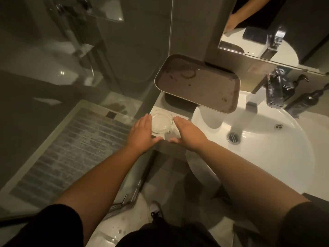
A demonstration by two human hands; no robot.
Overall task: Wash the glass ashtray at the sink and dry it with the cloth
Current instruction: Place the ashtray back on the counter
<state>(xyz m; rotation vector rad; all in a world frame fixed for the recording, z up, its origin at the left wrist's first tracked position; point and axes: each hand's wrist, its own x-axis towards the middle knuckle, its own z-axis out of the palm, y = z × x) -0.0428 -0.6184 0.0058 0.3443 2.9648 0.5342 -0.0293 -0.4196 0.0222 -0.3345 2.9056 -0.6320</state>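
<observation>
The small round clear glass ashtray (162,123) is sitting on the pale counter (181,117) just left of the white oval sink (293,157), near the counter's front corner. Both hands are flanking it with fingers straight and together: the left hand (142,133) is lying along its left side and the right hand (188,133) is just beside its right side, thumbs pointing toward each other below it. Neither hand is gripping anything; whether the fingers are actually touching the glass cannot be told.

Water is running from the chrome tap (256,97) into the sink, so the washing station looks ready, but the ashtray is not under the stream. Whether it is already washed is hard to judge; its bowl looks cloudy or wet. No drying cloth is showing anywhere in view, so the drying step seems to be still ahead. A stained brown rectangular tray (197,84) is resting behind the ashtray, overhanging the sink's edge, and dark pump bottles (306,98) are standing beside the tap.
</observation>
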